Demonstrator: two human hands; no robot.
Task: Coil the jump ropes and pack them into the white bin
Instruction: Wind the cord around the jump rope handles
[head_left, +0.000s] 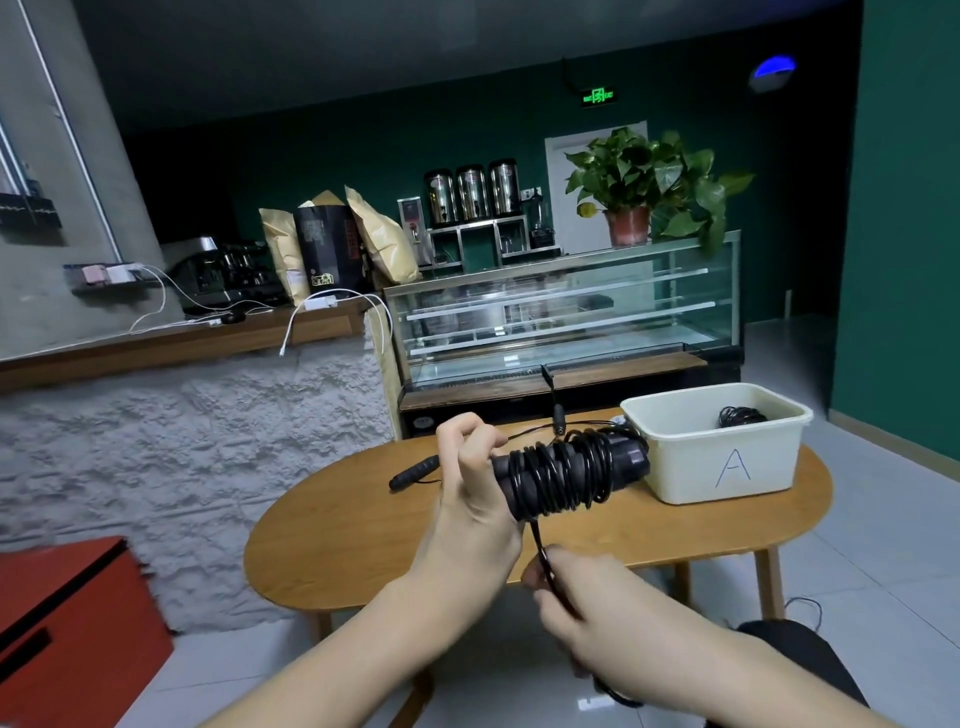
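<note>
- Two bare hands work above a wooden oval table (363, 545), and every place below is given relative to that table.
- Left of the table's middle and lifted above it, the left hand (470, 486) is closed around the end of a pair of black jump-rope handles (571, 475). It holds them level, seemingly so the handles serve as a spool.
- Black cord (558, 480) is already looped many times around those handles, which suggests the coiling is well along.
- On the tabletop behind the left hand lies another black handle (413, 474), with thin cord trailing from it across the wood.
- Below the spool, just off the table's near edge, the right hand (576, 597) pinches the loose cord end between its fingers, apparently keeping it taut so each wrap lies snug.
- At the table's right end stands the white bin (675, 467), marked with the letter A. A dark coiled rope (740, 415) already rests inside, close enough for the bundle to go in next.
</note>
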